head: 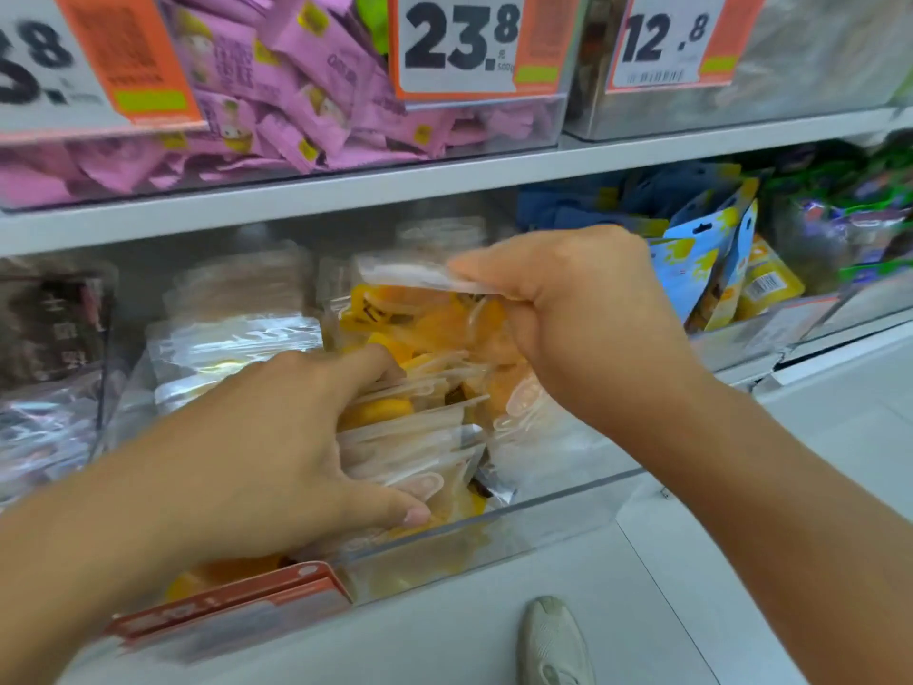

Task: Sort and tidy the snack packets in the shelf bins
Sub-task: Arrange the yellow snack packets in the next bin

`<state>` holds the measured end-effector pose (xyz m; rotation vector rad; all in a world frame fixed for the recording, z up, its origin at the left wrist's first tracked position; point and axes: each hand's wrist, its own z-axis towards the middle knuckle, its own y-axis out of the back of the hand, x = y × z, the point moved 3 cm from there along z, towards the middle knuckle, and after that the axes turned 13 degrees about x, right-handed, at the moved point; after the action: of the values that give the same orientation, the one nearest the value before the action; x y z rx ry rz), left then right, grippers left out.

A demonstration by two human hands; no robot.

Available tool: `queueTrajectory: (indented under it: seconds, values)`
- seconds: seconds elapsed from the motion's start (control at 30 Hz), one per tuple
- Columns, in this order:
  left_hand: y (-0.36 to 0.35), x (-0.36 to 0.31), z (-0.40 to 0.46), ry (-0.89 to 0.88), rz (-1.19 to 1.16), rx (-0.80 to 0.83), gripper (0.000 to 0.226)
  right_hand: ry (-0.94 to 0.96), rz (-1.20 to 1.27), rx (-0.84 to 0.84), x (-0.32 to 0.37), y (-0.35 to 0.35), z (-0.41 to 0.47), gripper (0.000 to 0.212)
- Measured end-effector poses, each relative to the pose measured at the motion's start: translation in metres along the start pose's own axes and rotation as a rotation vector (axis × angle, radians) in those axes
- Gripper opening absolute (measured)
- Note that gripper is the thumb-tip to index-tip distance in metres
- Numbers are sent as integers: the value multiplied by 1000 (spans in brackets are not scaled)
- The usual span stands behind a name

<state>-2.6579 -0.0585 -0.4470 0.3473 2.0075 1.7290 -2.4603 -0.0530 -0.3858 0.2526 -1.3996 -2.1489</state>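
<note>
Clear-topped packet [420, 281] pinched upright by right hand [583, 318]; left hand [276, 437], fingers spread, steadies stacked packets [415, 437] in bin [543, 506].

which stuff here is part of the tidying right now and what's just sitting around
In the job:
left hand pressing the stack of yellow snack packets
right hand pinching one clear packet
clear bin

Just sitting around:
pink packets
blue packets
price tag 23.8
shoe
</note>
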Motion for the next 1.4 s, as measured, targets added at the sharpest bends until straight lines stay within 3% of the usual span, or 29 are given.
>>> queueTrajectory:
  seconds: [0.07,0.17,0.27,0.37,0.47,0.57,0.63,0.73,0.97,1.1,1.17,1.4]
  values:
    - [7,-1,-6,-3,12,-9,82,-79,129,248,-2,-14,11,18]
    - [17,-7,-16,-37,-16,-119,76,-90,233,401,-4,-31,27,12]
    - [27,-11,-24,-82,32,-237,72,-40,367,497,1,-40,39,26]
    - [33,-10,-23,-51,117,-244,93,-16,443,619,8,-49,45,39]
    - [31,-8,-18,-30,16,-72,99,-53,569,608,7,-42,39,49]
    - [27,-4,-16,-11,-89,58,105,-135,364,529,-15,-23,19,54]
    - [24,-2,-15,-7,-87,63,111,-217,197,489,-28,-21,6,46]
    - [23,-2,-15,-11,-94,60,109,-311,202,518,-39,-31,5,9]
    - [26,-1,-14,-105,-294,-81,90,-106,400,414,-11,-46,32,25]
    - [29,-2,-6,-137,-317,-30,112,-112,516,475,-3,-60,43,28]
    - [29,-2,-3,-168,-277,-15,110,-136,560,446,-7,-62,38,23]
    - [25,0,-6,-115,-199,-32,114,-191,249,274,-19,-36,24,14]
